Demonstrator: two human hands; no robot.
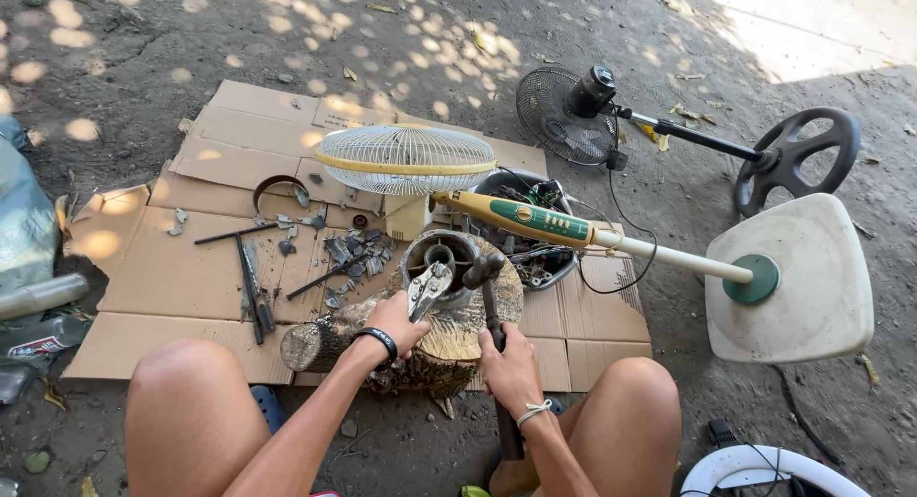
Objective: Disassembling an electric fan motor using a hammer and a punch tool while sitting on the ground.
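Two bare hands work over a round metal motor housing (441,258) that sits on top of a log stump (420,339), itself resting on flattened cardboard (191,268) on the ground. Left hand (394,322): fingers closed around the handles of pliers (427,289), whose jaws reach to the near rim of the housing. Right hand (511,363): fingers wrapped around the dark shaft of a hammer (489,296), its head poised just beside the housing's right edge. Behind the stump lies a cream pedestal fan (406,160) with its green-and-cream pole (573,232) and square base (802,277); a black fan (564,110) lies farther off. Loose tools and metal scraps (349,253) litter the cardboard to the left. Judgement: good practice here calls for a firm, steady plier grip close to the rim, short controlled hammer blows, and fingers kept away from the striking line.
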